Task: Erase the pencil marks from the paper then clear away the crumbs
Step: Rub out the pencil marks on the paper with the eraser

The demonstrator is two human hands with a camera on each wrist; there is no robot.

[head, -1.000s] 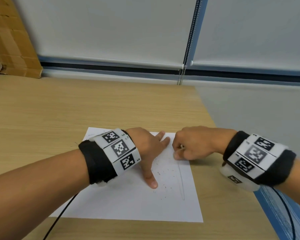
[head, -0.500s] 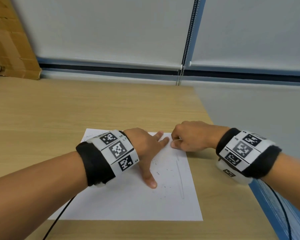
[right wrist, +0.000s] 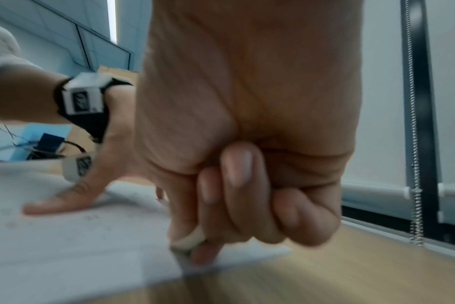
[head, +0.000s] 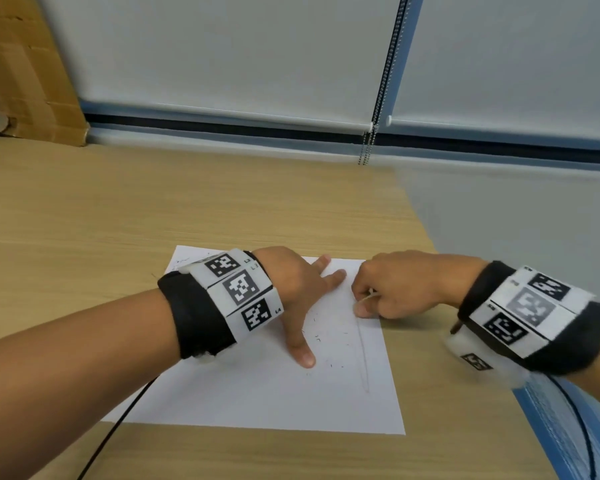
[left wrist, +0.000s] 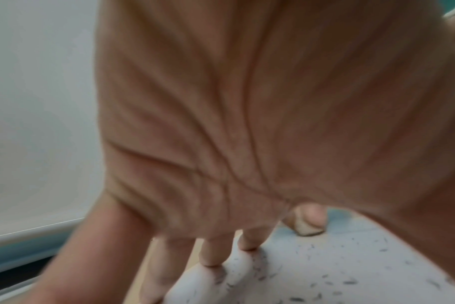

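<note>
A white sheet of paper [head: 257, 393] lies on the wooden table. My left hand [head: 302, 296] presses flat on it, fingers spread and thumb stretched toward me. My right hand [head: 388, 289] pinches a small pale eraser [right wrist: 187, 241] and holds it against the paper near the sheet's far right part. A faint pencil line [head: 362, 358] runs down the paper below the eraser. Dark eraser crumbs [head: 326, 337] are scattered between my left thumb and that line; in the left wrist view the crumbs [left wrist: 338, 267] and the eraser [left wrist: 308, 228] show beyond my fingers.
The wooden table [head: 153, 209] ends just right of the paper at a blue edge [head: 548, 431]. A cardboard box [head: 21, 71] stands at the far left. A blind chain [head: 378, 98] hangs at the window behind. A black cable [head: 118, 424] trails from my left wrist.
My right hand with the eraser slid away from me up the pencil line, then came back toward me. The left hand stayed pressed on the paper.
</note>
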